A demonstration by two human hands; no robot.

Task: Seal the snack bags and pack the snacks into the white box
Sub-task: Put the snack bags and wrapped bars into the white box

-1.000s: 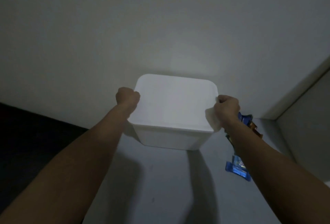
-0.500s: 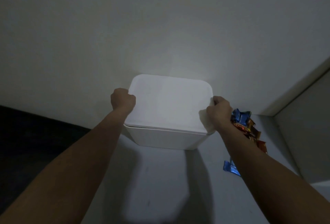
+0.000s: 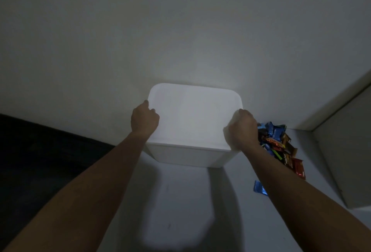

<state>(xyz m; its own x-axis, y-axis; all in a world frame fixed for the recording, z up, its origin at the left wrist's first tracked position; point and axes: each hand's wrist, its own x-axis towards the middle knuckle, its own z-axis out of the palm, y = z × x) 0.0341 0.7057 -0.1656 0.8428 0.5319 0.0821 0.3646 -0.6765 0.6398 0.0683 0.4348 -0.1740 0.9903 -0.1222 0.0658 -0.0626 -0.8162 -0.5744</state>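
Your left hand (image 3: 144, 121) is curled onto the left edge of the lid (image 3: 192, 115), fingers closed against it, and your right hand (image 3: 242, 131) is clamped the same way on the right edge. The lid sits atop the white box (image 3: 186, 156), which stands on the pale surface (image 3: 180, 201) close to the wall (image 3: 180, 30). Just right of the box, partly hidden behind your right forearm, lies the heap of snacks (image 3: 279, 141), blue, orange and red wrappers, with one blue packet (image 3: 259, 188) lying apart, nearer you.
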